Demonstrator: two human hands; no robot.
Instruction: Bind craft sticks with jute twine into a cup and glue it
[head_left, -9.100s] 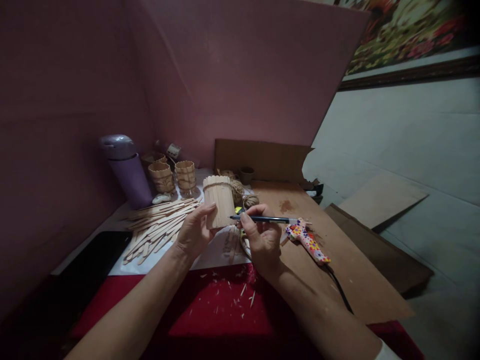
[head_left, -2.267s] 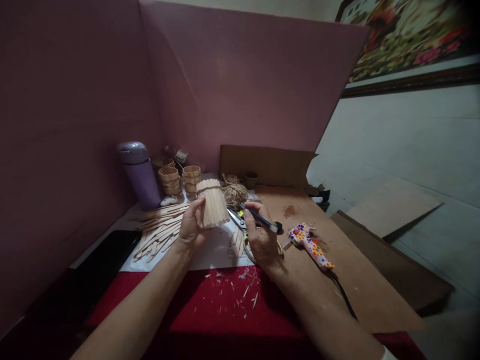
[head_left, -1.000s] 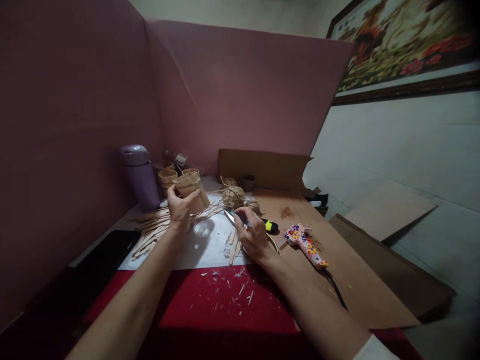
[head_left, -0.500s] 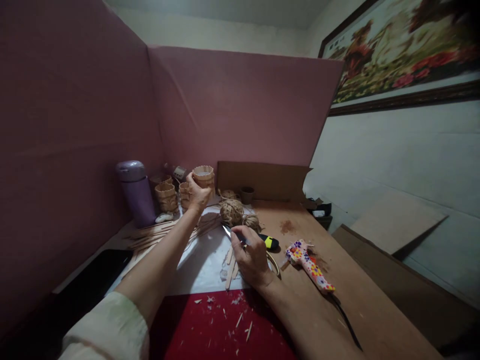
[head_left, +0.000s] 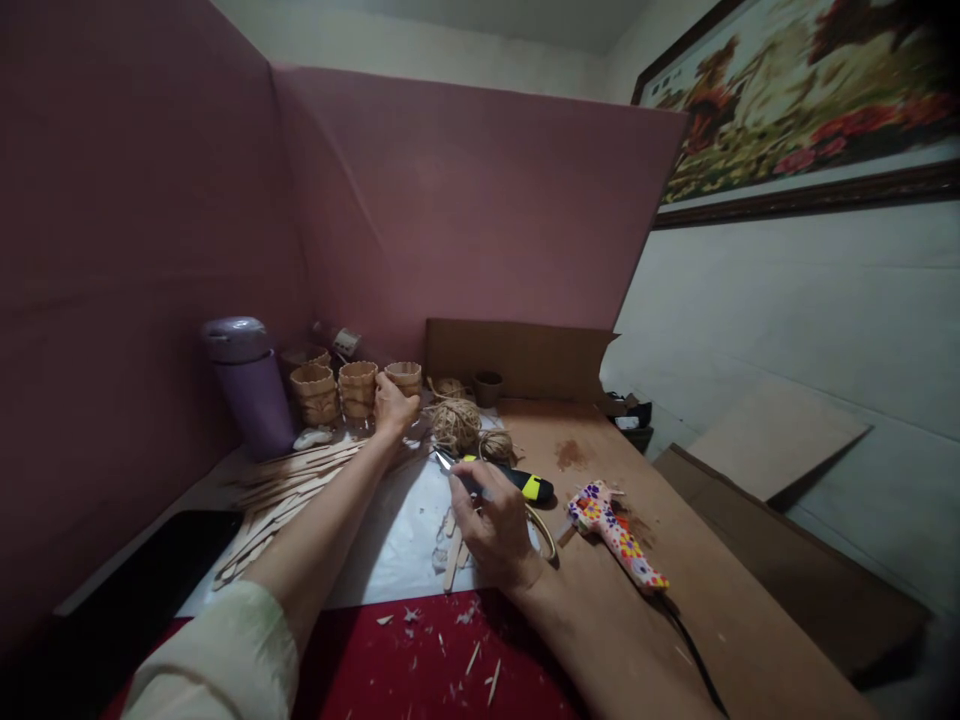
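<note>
My left hand (head_left: 396, 405) is wrapped round the near side of a scalloped wooden cup (head_left: 403, 373), which stands at the right end of a row beside another such cup (head_left: 358, 390). My right hand (head_left: 491, 520) is closed, thumb and fingers together, near the metal tip of a tool (head_left: 442, 458); whether it grips the tool is hidden. Just behind it lies a black and yellow handle (head_left: 534, 487). Twine balls (head_left: 456, 424) sit between the two hands, farther back. Flat wooden sticks (head_left: 454, 555) lie under my right hand.
On the left are a purple bottle (head_left: 255, 395), a pile of wooden sticks (head_left: 292, 490) and a black object (head_left: 165, 560). A flowered glue gun (head_left: 616, 535) with a cord lies right. Wood scraps litter the red surface (head_left: 420, 660). A small pot (head_left: 487, 388) stands behind.
My left hand has lowered the cup to the back of the table, beside the other cups. My right hand has barely moved. The view has shifted slightly.
</note>
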